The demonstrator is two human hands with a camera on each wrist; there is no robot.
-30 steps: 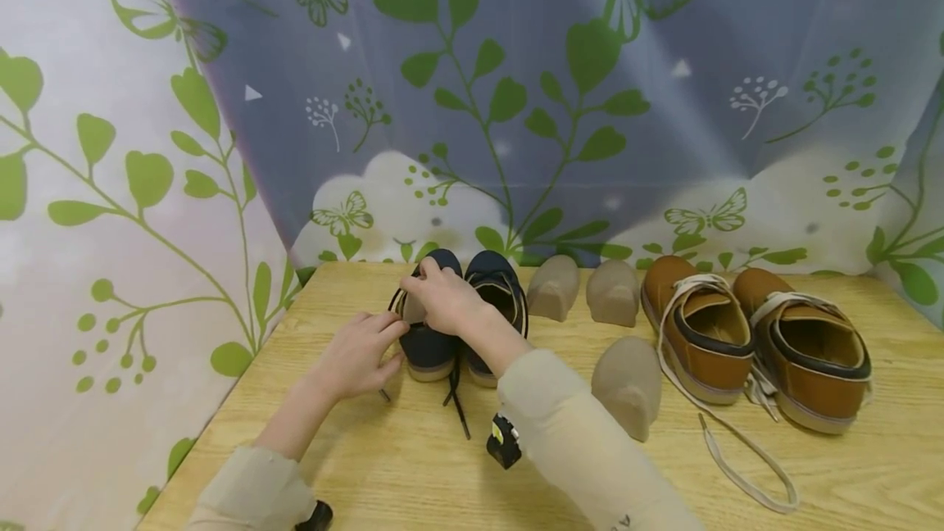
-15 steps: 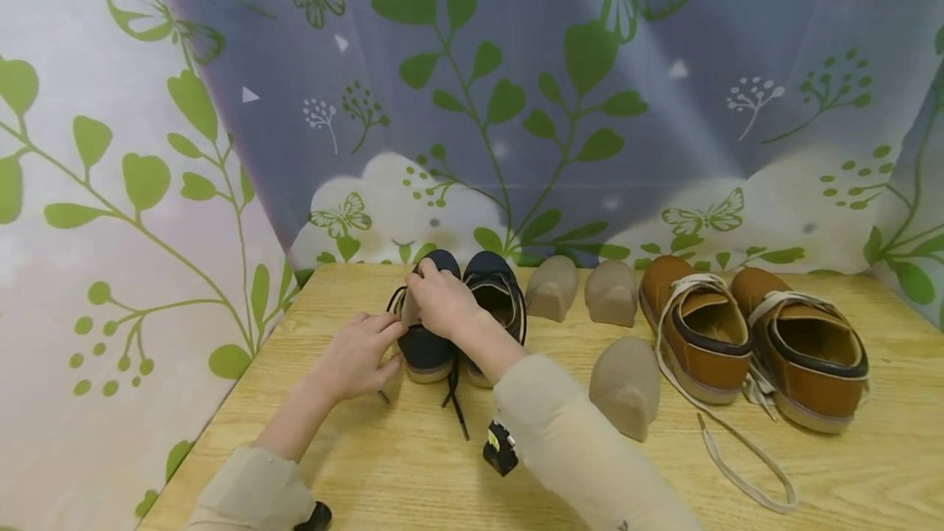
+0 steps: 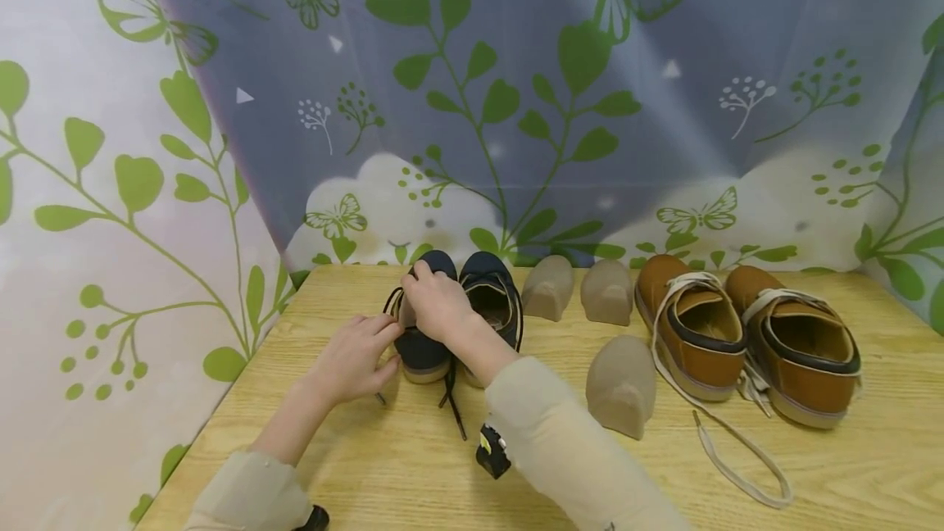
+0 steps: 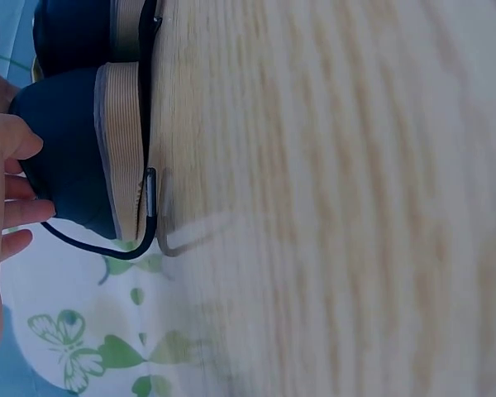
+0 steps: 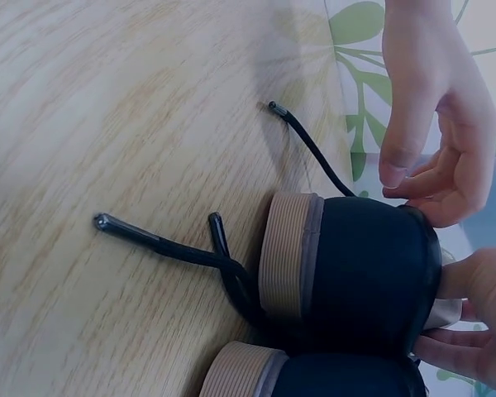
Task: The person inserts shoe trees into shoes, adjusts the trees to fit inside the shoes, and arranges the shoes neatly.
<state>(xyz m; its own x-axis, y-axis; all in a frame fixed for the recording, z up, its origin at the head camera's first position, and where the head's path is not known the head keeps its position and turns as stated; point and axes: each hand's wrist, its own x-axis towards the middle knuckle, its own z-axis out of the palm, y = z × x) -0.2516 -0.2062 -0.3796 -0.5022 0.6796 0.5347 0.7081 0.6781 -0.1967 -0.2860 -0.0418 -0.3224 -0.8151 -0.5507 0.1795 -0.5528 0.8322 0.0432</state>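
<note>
Navy shoe [image 3: 423, 352], below the right hand [image 3: 440, 303] pinching its beige insert [image 5: 446, 313]; the left hand [image 3: 357, 356] loosely touches it (scant bracing, perhaps), so a crooked push could tip it.

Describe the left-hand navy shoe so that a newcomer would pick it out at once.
On the wooden tabletop, left of the brown lace-up shoes and beige shoe inserts, stands a navy pair. Choose the left navy shoe: unlike its twin, it has the left hand and right hand at its opening.
</note>
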